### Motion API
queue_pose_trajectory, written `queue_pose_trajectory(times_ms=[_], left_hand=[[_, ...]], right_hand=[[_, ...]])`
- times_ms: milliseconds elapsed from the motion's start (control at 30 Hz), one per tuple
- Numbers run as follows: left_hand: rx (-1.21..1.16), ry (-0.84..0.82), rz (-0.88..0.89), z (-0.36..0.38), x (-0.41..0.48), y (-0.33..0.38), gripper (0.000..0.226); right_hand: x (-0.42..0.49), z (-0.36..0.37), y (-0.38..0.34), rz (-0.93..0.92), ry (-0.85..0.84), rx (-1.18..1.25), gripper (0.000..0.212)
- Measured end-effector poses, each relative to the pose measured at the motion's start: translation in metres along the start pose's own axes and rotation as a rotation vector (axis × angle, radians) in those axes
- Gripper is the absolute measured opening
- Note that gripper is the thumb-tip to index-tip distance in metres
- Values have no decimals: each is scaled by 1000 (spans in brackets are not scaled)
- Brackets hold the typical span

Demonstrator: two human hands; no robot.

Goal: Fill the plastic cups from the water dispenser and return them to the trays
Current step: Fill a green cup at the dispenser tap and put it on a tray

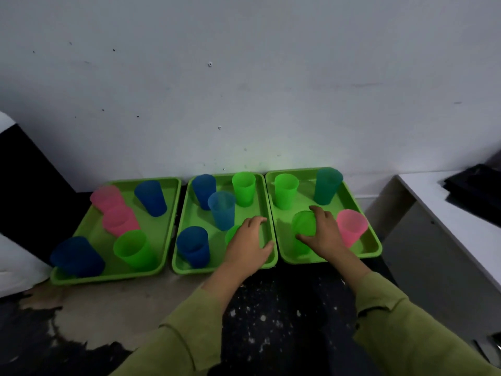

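My right hand [322,234] is curled round a green cup [303,223] at the front of the right tray [374,241], fingers over its rim and thumb low on its side. My left hand [249,242] grips a second green cup [231,234] in the near right corner of the middle tray [217,267]; my palm covers most of it, so only a sliver of its left side shows. Both cups stand upright on their trays.

Three green trays sit side by side on the bench [108,308], pushed against the wall [244,77]. Beside my right hand is a pink cup [351,226], with a teal cup [326,185] and another green one [286,189] behind. The middle tray also holds two dark blue cups [193,245], a pale blue cup [222,208] and a green one at the back [243,187]. The left tray [162,234] carries two pink cups [119,219] (touching each other), two blue and one green.

The light is dim, and I cannot tell whether any cup has water in it. My sleeves [189,335] are olive green.
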State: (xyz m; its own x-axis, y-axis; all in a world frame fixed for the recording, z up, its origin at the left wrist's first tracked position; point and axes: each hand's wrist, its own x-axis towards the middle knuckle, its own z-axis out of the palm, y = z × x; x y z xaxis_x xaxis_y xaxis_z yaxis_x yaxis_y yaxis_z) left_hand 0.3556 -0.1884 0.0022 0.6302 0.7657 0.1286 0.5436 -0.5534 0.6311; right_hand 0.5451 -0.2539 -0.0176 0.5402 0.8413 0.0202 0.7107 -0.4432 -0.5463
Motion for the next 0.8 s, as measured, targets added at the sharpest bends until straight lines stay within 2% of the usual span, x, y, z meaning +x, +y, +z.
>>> queue_pose_trajectory(times_ms=[167,300,467,800], left_hand=[[-38,-20,11,-19,15,4,71],[-52,-10,25,-43,29,4,85],[-130,21,56,-72,28,-17,88],[-405,69,60,-154,-14,-117,60]], right_hand=[[5,-30,-42,-113,129,120,85],[0,-46,-88,-199,158,170,85],[-15,-46,-140,-240,142,216,80],[-47,18,-264,-265,151,273,72]])
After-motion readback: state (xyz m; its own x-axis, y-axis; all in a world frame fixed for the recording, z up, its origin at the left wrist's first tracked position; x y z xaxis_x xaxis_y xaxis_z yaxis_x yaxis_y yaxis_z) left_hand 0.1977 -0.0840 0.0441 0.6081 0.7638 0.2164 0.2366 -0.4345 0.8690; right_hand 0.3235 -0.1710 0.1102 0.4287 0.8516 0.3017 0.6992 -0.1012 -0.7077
